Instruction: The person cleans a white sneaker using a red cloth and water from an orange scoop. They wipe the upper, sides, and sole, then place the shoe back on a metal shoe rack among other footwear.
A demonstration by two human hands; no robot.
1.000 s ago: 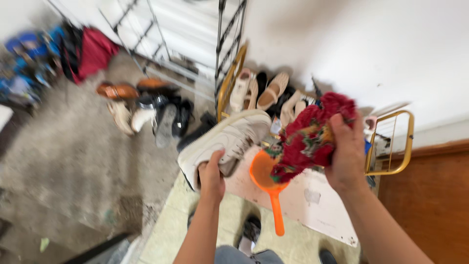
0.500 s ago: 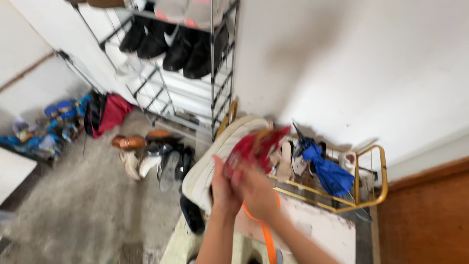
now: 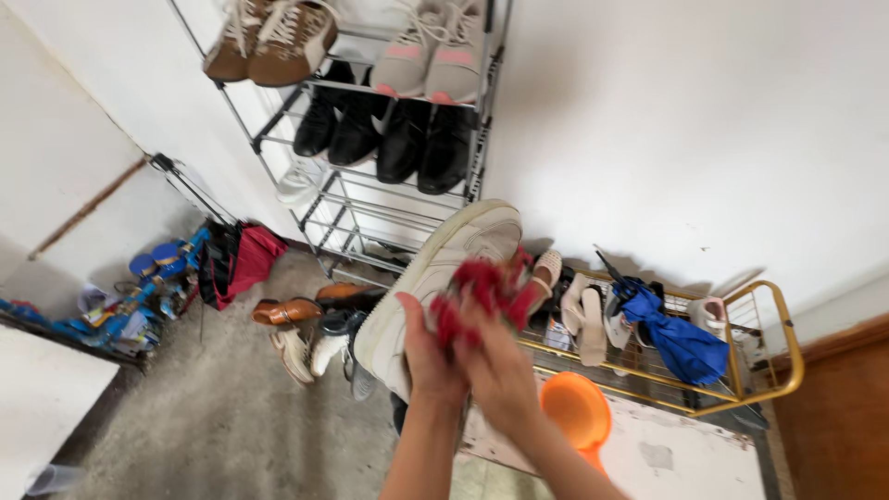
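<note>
White walls (image 3: 685, 120) fill the upper frame, evenly lit. Metal shoe rack (image 3: 370, 139) at upper centre, holding boots and trainers. Low gold rack (image 3: 759, 370) at right, with sandals and a blue umbrella (image 3: 676, 338). Grey concrete floor (image 3: 213, 417) at lower left, loose shoes (image 3: 306, 333) scattered. Brown door (image 3: 843, 417) at lower right.

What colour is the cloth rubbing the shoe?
Red; the cloth shows best in the head view.
</note>
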